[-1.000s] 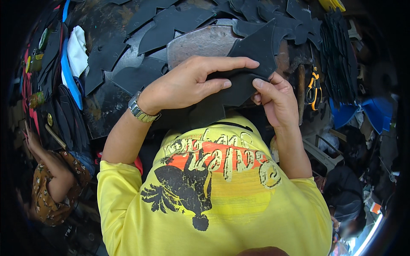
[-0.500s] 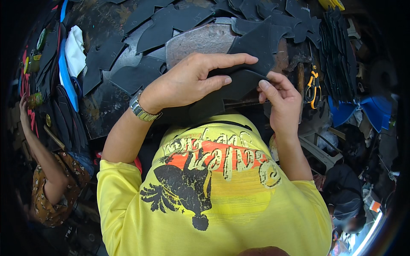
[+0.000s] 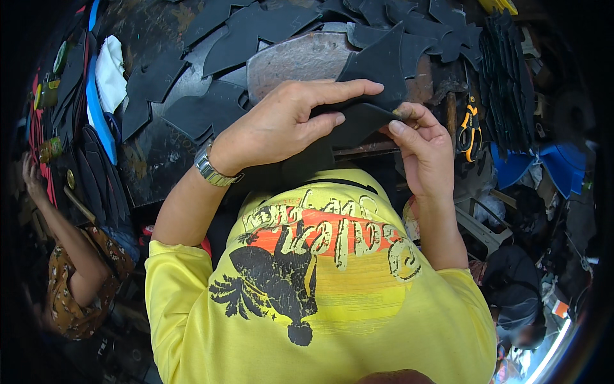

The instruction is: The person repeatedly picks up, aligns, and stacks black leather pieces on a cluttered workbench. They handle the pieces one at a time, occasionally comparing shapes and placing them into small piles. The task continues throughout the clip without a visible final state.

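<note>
A black, leather-like cut piece [image 3: 361, 121] is bent up at the table's near edge, in front of my yellow shirt. My left hand [image 3: 288, 115], with a metal watch at its wrist, grips the piece, index finger stretched along the top and thumb pressed on the near part. Its other fingers are hidden behind. My right hand [image 3: 425, 144] pinches the piece's right corner between thumb and fingertips. Beyond the hands, more of the black material [image 3: 380, 64] rises to a point. Flat black cut pieces [image 3: 259, 35] with notched outlines overlap across the table.
A worn grey plate [image 3: 294, 61] lies on the dark table. Orange-and-black-handled cutters [image 3: 470, 131] hang at its right side, near a stack of black pieces [image 3: 505, 83]. White cloth [image 3: 111, 73] and a blue strip [image 3: 99, 118] are left. Another person's arm [image 3: 70, 237] reaches in at far left.
My right fingertips have shifted slightly at the corner of the black piece, which dips a little. My left hand stays nearly still. The other person's hand at far left has lowered slightly.
</note>
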Tool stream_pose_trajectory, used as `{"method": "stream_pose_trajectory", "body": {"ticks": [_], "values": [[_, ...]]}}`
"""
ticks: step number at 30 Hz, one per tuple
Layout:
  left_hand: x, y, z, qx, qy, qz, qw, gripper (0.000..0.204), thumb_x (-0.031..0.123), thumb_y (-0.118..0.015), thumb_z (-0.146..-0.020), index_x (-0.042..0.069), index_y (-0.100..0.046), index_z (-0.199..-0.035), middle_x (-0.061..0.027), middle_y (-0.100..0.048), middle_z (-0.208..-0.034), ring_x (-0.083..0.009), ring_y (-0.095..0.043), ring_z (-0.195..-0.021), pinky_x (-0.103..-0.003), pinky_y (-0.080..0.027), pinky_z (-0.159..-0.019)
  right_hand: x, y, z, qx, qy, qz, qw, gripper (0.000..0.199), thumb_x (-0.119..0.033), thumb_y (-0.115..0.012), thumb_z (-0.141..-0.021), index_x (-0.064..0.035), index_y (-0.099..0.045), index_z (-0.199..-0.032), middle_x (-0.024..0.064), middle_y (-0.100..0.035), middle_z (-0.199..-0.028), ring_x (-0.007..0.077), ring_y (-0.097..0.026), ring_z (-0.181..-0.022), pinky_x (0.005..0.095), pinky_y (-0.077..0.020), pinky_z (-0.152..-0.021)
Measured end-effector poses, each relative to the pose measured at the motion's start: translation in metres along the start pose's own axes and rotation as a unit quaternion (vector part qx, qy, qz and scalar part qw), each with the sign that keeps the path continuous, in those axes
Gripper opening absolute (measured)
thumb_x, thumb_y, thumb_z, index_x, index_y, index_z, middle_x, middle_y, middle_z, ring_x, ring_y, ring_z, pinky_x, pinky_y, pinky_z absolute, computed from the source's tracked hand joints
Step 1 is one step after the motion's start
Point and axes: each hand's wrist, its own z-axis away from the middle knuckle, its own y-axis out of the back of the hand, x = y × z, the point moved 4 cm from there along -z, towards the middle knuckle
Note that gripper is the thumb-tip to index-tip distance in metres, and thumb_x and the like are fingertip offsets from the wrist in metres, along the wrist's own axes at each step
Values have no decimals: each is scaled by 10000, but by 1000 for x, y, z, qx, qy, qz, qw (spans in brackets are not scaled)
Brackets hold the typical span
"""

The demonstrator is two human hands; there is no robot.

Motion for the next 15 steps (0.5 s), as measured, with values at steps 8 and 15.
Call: {"method": "stream_pose_trajectory", "body": {"ticks": [8, 15], "values": [[5, -1, 5, -43, 25, -31, 998, 586, -39, -624, -897, 136, -571, -1454, -204, -681, -1247, -380, -677, -1068, -404, -527, -923, 8, -8, 0, 8, -27, -135, 991, 304, 64, -690, -899, -12, -593, -1176, 115, -709, -1066, 207, -709, -976, 382, -565, -926], [12, -5, -1, -18, -29, 3, 999, 655, -23, -658, -895, 144, -496, -1506, -215, -629, -1371, -406, -632, -1214, -431, -525, -970, 4, -9, -1, 29, -17, -123, 992, 506, 86, -673, -864, -26, -485, -1321, 75, -691, -1054, 169, -681, -960, 355, -557, -901]]}}
